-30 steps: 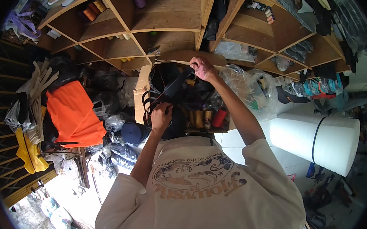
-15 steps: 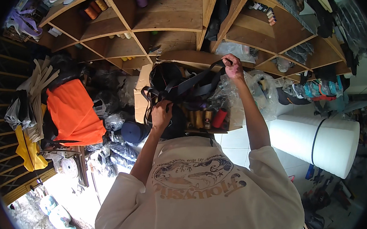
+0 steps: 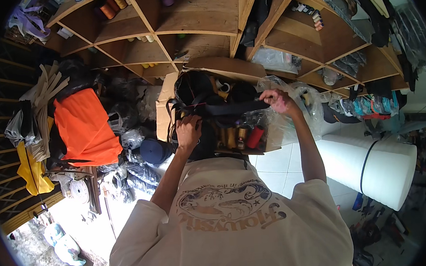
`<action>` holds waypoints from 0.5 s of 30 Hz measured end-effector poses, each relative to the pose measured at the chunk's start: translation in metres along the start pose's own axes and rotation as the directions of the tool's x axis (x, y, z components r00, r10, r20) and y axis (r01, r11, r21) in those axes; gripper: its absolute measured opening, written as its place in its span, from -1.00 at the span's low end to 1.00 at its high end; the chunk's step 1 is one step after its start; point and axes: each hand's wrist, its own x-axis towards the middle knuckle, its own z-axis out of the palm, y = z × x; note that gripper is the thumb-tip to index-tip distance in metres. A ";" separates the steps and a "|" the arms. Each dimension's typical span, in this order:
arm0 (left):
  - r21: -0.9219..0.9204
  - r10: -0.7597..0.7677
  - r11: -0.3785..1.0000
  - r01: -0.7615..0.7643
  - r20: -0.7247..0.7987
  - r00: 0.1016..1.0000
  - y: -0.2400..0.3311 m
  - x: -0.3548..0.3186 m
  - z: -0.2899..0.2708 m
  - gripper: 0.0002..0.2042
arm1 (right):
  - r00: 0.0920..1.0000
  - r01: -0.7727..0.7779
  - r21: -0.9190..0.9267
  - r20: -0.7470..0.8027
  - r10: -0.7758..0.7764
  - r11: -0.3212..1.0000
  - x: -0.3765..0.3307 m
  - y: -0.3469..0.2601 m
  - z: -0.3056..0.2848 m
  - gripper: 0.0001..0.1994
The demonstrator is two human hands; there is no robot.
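A: Where is the black strap (image 3: 238, 108)?
B: Over the open cardboard box (image 3: 163, 109), in front of the person's chest, below the wooden shelves (image 3: 194, 22).

A: Which way does it point?
B: Its long axis runs left to right, nearly level and crosswise to the person. One stretch reaches out to the right hand (image 3: 280, 102); the other way it leads into a tangle of black loops (image 3: 173, 108) at the box's left side.

A: Slack or straight?
B: The stretch nearest the right hand looks straight and flat; the loops on the left curl loosely.

A: And the hands?
B: The right one has its fingers closed around the strap. The left hand (image 3: 189, 132) rests with bent fingers at the dark loops; its fingertips are lost against the black, so I cannot tell whether it grips them.

A: What lies about them?
B: A red spool (image 3: 256, 137) and gold-coloured spools (image 3: 231, 137) are in the box, below the strap. Clear plastic (image 3: 308, 108) is just beside the right hand, and a navy roll (image 3: 155, 151) is near the left forearm.
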 end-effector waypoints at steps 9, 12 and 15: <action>0.060 0.153 0.987 -0.151 -0.026 0.988 0.006 -0.005 -0.002 -0.93 | 0.862 -0.125 -0.651 0.303 0.407 0.749 0.005 -0.091 0.073 -0.41; 0.103 0.181 0.978 -0.181 0.006 0.983 0.006 -0.003 -0.005 -0.92 | 0.882 -0.106 -0.711 0.256 0.396 0.695 0.029 -0.122 0.097 -0.37; 0.119 0.194 0.974 -0.194 0.013 0.981 0.006 -0.002 -0.003 -0.91 | 0.966 -0.094 -0.639 0.126 0.225 0.763 0.047 -0.111 0.135 -0.44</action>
